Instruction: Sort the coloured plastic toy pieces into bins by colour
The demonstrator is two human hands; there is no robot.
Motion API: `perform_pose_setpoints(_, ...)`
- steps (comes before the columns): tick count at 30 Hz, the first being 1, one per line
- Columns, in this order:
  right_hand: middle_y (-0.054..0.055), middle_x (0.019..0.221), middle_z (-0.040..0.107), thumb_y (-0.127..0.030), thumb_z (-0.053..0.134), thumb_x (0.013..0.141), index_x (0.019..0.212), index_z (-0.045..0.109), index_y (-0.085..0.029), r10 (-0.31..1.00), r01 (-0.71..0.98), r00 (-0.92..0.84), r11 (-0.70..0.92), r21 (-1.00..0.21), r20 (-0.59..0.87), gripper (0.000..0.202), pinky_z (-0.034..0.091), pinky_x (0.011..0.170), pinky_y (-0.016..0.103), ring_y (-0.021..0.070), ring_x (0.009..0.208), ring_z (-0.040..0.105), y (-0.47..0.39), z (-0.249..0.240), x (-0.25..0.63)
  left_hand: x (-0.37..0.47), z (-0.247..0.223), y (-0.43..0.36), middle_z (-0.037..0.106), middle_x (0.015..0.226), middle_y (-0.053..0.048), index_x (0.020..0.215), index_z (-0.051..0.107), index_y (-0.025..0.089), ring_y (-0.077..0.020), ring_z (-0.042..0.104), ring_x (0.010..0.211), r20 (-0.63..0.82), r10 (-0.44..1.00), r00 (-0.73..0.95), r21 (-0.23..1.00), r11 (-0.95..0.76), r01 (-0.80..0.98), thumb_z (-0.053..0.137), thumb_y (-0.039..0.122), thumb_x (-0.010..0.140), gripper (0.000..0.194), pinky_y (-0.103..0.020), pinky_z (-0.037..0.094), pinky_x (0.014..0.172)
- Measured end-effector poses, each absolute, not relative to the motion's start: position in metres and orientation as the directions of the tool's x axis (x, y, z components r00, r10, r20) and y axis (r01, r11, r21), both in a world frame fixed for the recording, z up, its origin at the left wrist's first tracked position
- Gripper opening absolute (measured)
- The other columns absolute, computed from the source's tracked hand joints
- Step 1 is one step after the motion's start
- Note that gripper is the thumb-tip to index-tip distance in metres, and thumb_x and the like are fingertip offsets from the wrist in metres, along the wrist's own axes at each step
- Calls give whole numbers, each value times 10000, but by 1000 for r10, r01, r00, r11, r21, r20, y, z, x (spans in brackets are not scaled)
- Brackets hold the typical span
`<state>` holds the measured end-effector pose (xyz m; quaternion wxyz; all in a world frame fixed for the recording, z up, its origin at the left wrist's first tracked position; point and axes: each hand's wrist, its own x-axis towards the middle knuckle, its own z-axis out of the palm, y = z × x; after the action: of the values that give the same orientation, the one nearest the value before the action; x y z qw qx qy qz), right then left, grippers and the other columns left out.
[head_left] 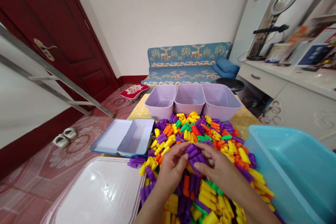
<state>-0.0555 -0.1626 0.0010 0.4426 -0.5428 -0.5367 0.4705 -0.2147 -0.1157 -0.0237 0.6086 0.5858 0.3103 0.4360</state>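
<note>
Purple plastic tube-shaped pieces are held between my two hands, above the middle of a large heap. My left hand is closed on their left side, thumb and fingertips pressing near the upper end. On the other side my right hand grips them, its thumb lying across the front. Whether the held pieces are joined to each other I cannot tell. Beneath and around both hands spreads the heap of loose tube-shaped pieces in yellow, purple, orange, green and red.
Three lilac bins stand in a row behind the heap. At right is a large light-blue tub. A blue-rimmed open case and stacked whitish lids lie at left. A yellow patterned cloth covers the table.
</note>
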Motion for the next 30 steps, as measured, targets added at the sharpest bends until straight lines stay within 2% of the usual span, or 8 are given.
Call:
perform_pose_setpoints(3,51,965,698,-233,633,760,1229,571,-217,999,238,-21,-39,-970,-45,473,555,746,333,205,873,675,-166,7,-54,-214,-24,-117,689,1077,-102,1110,631,163,-206,653,905,97,889,447,971,13,-237,646,354,822,345,-286,520,723)
perform_pose_setpoints(6,33,924,702,-222,599,780,1252,568,-233,999,298,-36,-29,-954,-41,473,553,731,325,193,827,673,-169,13,-52,-214,-26,-117,696,1020,-84,1067,648,170,-193,643,905,124,886,447,972,-17,-235,657,318,820,289,-278,505,756)
perform_pose_setpoints(9,42,1009,708,-207,581,786,1263,567,-248,1000,375,-28,15,-927,4,478,535,803,348,204,896,671,-168,13,-52,-214,-27,-117,692,1002,-78,1084,643,177,-181,638,888,143,876,461,980,-59,-192,620,300,853,263,-278,497,778)
perform_pose_setpoints(14,68,1088,697,-237,583,777,1197,621,-240,997,634,50,12,-773,56,422,490,870,410,251,968,652,-164,6,-54,-216,-19,-119,647,1049,-77,1112,648,197,-200,606,964,289,867,407,935,-346,73,561,295,884,262,-320,482,858)
perform_pose_setpoints(17,89,1065,691,-203,533,776,1325,521,-212,994,705,88,-22,-708,57,549,489,827,414,249,910,646,-163,7,-58,-217,-15,-119,588,1191,-91,1203,598,203,-225,536,1127,382,835,396,848,-487,208,592,290,860,354,-359,418,990)
perform_pose_setpoints(20,80,1009,686,-149,499,755,1414,414,-204,994,717,91,-18,-697,68,666,491,759,372,206,781,634,-162,11,-60,-217,-16,-119,548,1265,-101,1277,535,201,-233,488,1204,402,822,404,816,-521,249,624,326,839,464,-371,383,1042)
perform_pose_setpoints(24,44,881,694,-176,516,769,1285,572,-233,996,749,52,6,-662,69,522,481,695,338,182,667,607,-158,15,-59,-217,-21,-118,543,1272,-101,1297,516,206,-234,490,1206,404,814,418,810,-530,250,632,355,833,501,-378,385,1045)
perform_pose_setpoints(30,54,967,709,-315,558,828,1060,688,-207,967,804,152,-1,-594,204,287,488,799,342,213,840,645,-130,23,-39,-218,-22,-117,547,1271,-95,1274,545,224,-243,500,1195,374,831,411,817,-505,277,617,365,841,460,-397,398,1031)
